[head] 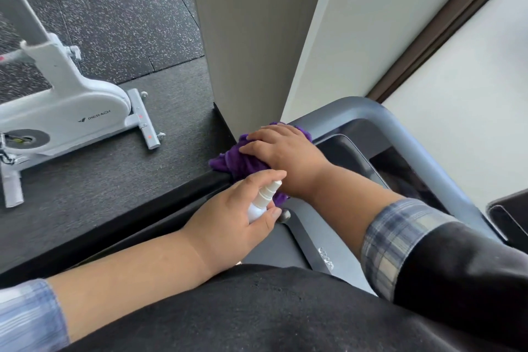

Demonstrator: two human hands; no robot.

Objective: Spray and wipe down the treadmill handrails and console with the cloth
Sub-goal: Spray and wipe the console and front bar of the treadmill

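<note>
My right hand [288, 156] presses a purple cloth [234, 161] onto the left corner of the treadmill's grey handrail [400, 128], where it meets the black padded grip [183, 194]. My left hand [237, 217] sits just below it, wrapped around a small white spray bottle [261, 201] whose nozzle points up toward the cloth. The dark glossy console [380, 163] lies inside the rail's curve, partly hidden by my right forearm. Most of the cloth is covered by my right hand.
A white exercise bike [65, 111] stands on the dark speckled rubber floor [128, 23] to the left. A pale wall column [251, 37] rises right behind the handrail corner. A window frame [445, 31] runs along the right.
</note>
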